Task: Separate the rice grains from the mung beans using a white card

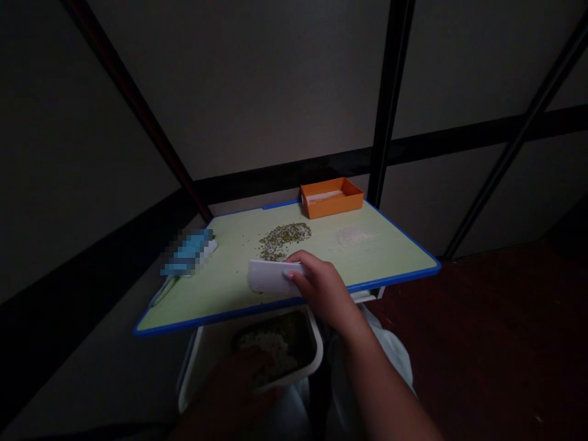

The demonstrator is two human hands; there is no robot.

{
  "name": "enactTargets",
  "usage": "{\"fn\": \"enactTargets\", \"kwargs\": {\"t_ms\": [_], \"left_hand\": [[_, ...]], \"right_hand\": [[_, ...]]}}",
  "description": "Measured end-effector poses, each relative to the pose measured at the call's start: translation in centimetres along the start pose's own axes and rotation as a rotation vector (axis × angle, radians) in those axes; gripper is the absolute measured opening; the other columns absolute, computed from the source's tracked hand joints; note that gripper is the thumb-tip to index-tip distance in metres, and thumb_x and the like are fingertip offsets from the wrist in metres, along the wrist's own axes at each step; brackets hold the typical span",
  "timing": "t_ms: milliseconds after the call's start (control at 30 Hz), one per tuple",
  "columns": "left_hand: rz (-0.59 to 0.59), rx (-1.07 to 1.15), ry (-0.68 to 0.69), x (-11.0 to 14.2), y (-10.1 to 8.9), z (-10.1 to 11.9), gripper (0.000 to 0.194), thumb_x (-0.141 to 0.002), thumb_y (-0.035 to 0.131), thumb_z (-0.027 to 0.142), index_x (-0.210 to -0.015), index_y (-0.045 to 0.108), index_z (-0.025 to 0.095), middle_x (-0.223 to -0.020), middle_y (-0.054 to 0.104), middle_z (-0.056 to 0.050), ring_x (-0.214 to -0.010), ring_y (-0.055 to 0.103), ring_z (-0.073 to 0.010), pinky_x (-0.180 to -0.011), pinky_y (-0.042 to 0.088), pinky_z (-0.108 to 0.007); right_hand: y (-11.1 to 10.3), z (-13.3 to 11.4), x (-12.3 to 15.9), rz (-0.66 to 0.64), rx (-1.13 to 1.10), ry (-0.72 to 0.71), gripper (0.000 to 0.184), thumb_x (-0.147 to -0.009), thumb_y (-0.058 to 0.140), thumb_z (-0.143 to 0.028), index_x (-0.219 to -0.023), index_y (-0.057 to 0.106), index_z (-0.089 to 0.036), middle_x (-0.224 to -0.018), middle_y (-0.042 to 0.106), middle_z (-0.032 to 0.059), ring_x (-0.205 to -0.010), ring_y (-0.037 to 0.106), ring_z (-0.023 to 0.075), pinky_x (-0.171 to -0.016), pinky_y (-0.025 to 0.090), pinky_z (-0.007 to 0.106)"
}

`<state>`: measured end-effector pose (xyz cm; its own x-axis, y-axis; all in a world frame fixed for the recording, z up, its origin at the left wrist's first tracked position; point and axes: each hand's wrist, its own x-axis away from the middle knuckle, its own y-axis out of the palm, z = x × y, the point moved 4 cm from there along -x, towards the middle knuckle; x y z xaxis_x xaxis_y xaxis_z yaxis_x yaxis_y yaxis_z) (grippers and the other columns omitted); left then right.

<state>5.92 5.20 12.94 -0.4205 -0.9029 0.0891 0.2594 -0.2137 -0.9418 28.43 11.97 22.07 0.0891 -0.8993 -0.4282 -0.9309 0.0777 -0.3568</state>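
Note:
My right hand [316,282] grips a stiff white card [271,277] between thumb and fingers, just over the near edge of the pale green table [220,285]. Beyond the card lies a loose scatter of green beans [291,233] mixed with pale grains. A small patch of whitish grains [351,235] is spread farther right. Below the table edge is a white-rimmed tub [316,352] with dark contents and pale grains [275,346] inside. My left hand [245,367] is low over this tub, its fingers lost in shadow.
An orange open box [334,207] with something pale inside stands at the table's back edge. A blurred blue item [189,252] with a cord lies at the left. Blue trim [395,278] edges the table. Behind it rises a panelled wall [275,92].

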Motion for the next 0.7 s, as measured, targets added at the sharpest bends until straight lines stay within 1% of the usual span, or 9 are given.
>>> {"fn": "enactTargets", "kwargs": {"t_ms": [133, 233, 333, 467, 600, 700], "left_hand": [[0.029, -0.013, -0.021, 0.2, 1.1, -1.0, 0.045, -0.078, 0.066, 0.056, -0.114, 0.071, 0.030, -0.119, 0.074, -0.005, -0.108, 0.069, -0.0306, -0.097, 0.053, -0.042], [0.037, -0.014, -0.035, 0.3, 1.5, -1.3, 0.048, -0.079, 0.065, 0.058, -0.117, 0.070, 0.029, -0.122, 0.072, -0.008, -0.111, 0.067, -0.0312, -0.099, 0.052, -0.044], [0.028, -0.002, -0.026, 0.3, 1.0, -1.0, 0.046, -0.079, 0.064, 0.058, -0.116, 0.069, 0.030, -0.121, 0.073, -0.006, -0.110, 0.067, -0.0300, -0.098, 0.052, -0.042], [0.006, 0.017, -0.019, 0.2, 0.2, -0.2, 0.042, -0.079, 0.066, 0.054, -0.114, 0.070, 0.030, -0.118, 0.073, -0.005, -0.108, 0.068, -0.0289, -0.095, 0.053, -0.039], [-0.006, 0.013, -0.043, 0.1, 0.2, -0.1, 0.042, -0.078, 0.065, 0.049, -0.114, 0.070, 0.027, -0.121, 0.073, -0.008, -0.110, 0.068, -0.0307, -0.096, 0.052, -0.042], [0.002, 0.009, -0.056, 0.2, 0.5, -0.3, 0.045, -0.079, 0.065, 0.050, -0.116, 0.070, 0.027, -0.123, 0.072, -0.008, -0.112, 0.066, -0.0303, -0.099, 0.050, -0.044]], "right_hand": [[0.7, -0.4, 0.0, -0.047, -0.011, -0.027, 0.016, -0.089, 0.056, -0.018, -0.100, 0.067, -0.023, -0.095, 0.074, 0.0033, -0.086, 0.067, 0.0189, -0.077, 0.046, 0.026], [0.7, -0.6, 0.1, -0.078, 0.020, -0.023, 0.018, -0.089, 0.056, -0.017, -0.101, 0.068, -0.023, -0.094, 0.074, 0.0030, -0.085, 0.067, 0.0184, -0.077, 0.046, 0.026], [0.7, -0.6, 0.2, -0.098, 0.035, -0.028, 0.017, -0.090, 0.056, -0.017, -0.101, 0.068, -0.024, -0.093, 0.074, 0.0023, -0.084, 0.067, 0.0177, -0.076, 0.046, 0.025], [0.6, -0.5, 0.2, -0.094, 0.038, -0.038, 0.017, -0.090, 0.057, -0.016, -0.101, 0.067, -0.024, -0.090, 0.073, 0.0010, -0.081, 0.066, 0.0170, -0.074, 0.046, 0.025], [0.5, -0.6, 0.3, -0.090, 0.029, -0.046, 0.018, -0.089, 0.057, -0.014, -0.100, 0.067, -0.024, -0.091, 0.073, 0.0013, -0.083, 0.066, 0.0170, -0.076, 0.047, 0.026], [0.5, -0.7, 0.4, -0.108, 0.031, -0.051, 0.017, -0.090, 0.057, -0.013, -0.098, 0.067, -0.024, -0.090, 0.073, 0.0007, -0.082, 0.066, 0.0165, -0.075, 0.046, 0.026]]}}
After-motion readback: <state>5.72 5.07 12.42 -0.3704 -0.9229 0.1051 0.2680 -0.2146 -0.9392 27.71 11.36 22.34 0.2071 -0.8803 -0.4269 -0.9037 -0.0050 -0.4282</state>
